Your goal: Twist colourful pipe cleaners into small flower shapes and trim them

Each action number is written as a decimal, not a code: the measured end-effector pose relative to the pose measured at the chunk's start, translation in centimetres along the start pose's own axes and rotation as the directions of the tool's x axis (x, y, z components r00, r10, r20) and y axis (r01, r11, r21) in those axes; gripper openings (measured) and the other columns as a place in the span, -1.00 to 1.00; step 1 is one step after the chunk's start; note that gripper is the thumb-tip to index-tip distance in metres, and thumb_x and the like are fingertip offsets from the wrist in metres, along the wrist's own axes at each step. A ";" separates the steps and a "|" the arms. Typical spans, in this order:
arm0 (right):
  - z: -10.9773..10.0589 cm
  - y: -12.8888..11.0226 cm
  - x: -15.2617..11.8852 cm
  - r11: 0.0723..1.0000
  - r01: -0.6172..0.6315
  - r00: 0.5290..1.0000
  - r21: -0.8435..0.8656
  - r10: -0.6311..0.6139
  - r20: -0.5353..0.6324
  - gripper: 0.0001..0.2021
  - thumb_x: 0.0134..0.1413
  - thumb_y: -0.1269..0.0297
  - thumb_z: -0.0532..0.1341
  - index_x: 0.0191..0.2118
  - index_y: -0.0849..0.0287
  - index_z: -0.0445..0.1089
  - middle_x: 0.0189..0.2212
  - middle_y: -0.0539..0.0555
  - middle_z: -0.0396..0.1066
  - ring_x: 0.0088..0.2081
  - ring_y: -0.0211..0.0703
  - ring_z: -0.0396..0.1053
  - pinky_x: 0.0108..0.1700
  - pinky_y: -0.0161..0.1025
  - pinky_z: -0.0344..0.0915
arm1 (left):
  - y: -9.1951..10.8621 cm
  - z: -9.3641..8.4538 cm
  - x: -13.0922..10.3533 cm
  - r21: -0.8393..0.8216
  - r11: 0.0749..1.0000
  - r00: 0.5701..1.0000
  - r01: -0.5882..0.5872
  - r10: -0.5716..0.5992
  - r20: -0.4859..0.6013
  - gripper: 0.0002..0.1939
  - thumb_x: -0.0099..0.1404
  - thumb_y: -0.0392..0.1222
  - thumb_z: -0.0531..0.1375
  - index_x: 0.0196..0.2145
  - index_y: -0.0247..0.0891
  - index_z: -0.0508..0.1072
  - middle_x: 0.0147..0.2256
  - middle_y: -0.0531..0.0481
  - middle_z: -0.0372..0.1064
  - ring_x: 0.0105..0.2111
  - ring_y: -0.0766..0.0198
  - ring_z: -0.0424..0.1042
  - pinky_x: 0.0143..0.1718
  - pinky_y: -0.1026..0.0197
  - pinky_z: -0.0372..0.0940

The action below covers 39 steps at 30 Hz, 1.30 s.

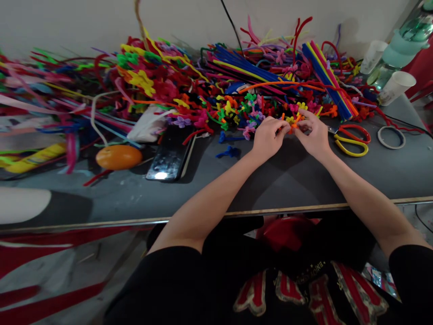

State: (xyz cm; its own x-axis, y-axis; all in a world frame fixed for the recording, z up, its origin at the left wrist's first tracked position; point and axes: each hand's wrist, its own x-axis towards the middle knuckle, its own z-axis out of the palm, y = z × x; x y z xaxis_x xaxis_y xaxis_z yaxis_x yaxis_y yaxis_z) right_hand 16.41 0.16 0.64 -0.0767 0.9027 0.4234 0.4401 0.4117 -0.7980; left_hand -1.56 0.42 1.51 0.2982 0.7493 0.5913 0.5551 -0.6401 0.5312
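Observation:
Between my two hands is a small orange pipe-cleaner piece, partly covered by the fingers. My left hand pinches its left side with thumb and forefinger. Around its right side, the fingers of my right hand are closed as well. Many small pipe-cleaner flowers in green, purple, pink and yellow lie just beyond the hands. Two dark blue pieces rest on the grey table to the left of my left hand. Scissors with red and yellow handles lie right of my right hand.
A phone and an orange oval object lie on the left of the table. Piled pipe cleaners line the wall. At right are a tape ring, paper cups and a clear bottle.

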 end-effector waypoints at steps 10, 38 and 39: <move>-0.3 -0.4 0.0 0.998 -0.036 0.999 0.052 0.035 0.031 -0.40 0.07 0.04 0.36 0.20 0.11 0.34 -0.26 0.09 0.59 -0.34 -0.15 0.49 -0.16 -0.10 0.49 | -0.4 0.4 0.3 -0.483 0.797 0.931 0.364 -0.301 0.205 -0.72 0.36 -0.05 0.21 -0.42 -0.27 0.51 -0.41 -0.03 0.52 -0.41 0.32 0.43 -0.29 0.23 0.34; -0.3 -2.9 -0.6 0.998 -0.057 0.993 0.001 0.057 -0.108 -0.88 0.11 0.26 0.29 -0.28 0.13 0.59 -0.34 0.05 0.59 -0.37 -0.18 0.49 -0.23 -0.16 0.47 | 0.4 0.9 -0.7 -0.129 0.979 0.982 0.159 -0.170 -0.081 -0.68 0.41 0.06 0.17 -0.28 -0.19 0.60 -0.34 -0.07 0.56 -0.33 0.24 0.46 -0.32 0.18 0.33; -0.2 -2.7 -0.6 0.998 -0.063 0.992 0.018 0.065 -0.109 -0.87 0.10 0.26 0.30 -0.28 0.13 0.59 -0.34 0.06 0.59 -0.37 -0.18 0.49 -0.24 -0.16 0.47 | 0.4 0.9 -0.8 -0.122 0.980 0.983 0.156 -0.167 -0.081 -0.69 0.41 0.05 0.17 -0.28 -0.19 0.60 -0.33 -0.07 0.56 -0.32 0.24 0.46 -0.31 0.18 0.33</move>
State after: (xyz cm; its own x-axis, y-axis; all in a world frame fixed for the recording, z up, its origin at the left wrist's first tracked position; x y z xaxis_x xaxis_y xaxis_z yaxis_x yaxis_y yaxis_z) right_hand 15.42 -1.50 2.68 0.0497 0.9085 0.4149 0.4279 0.3561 -0.8308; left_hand -0.89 -0.23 0.70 0.1380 0.8293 0.5415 0.4955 -0.5312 0.6872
